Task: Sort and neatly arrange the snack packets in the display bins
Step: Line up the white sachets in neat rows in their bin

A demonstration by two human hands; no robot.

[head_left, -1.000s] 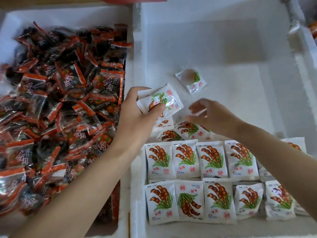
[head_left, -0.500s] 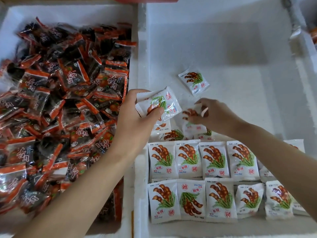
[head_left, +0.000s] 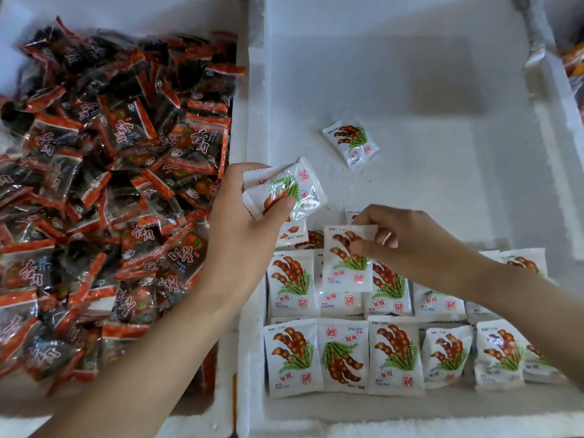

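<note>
Two foam bins sit side by side, split by a white dividing wall [head_left: 243, 99]. In the right-hand bin [head_left: 442, 90], white tamarind packets [head_left: 392, 355] fill two rows against the near wall, edges touching. The far half of its floor lies bare but for one loose packet [head_left: 350, 147], lying askew. The left-hand bin [head_left: 126, 14] is heaped nearly wall to wall with dark orange-edged packets [head_left: 110, 184].

The left hand [head_left: 249, 222] hovers at the dividing wall, fingers curled round a small stack [head_left: 294, 191] of white packets with the thumb pressed on top, as half a second before. The right hand [head_left: 407, 238], then reaching down among packets behind the rows, now pinches a single packet [head_left: 347, 263] by its top edge between thumb and fingers, above the back row.

One front-row packet [head_left: 343, 352] reads "Jing Dian" above the characters 酸角, and red round seals mark the wrappers. The dark packets carry white Chinese script, too blurred to read.
</note>
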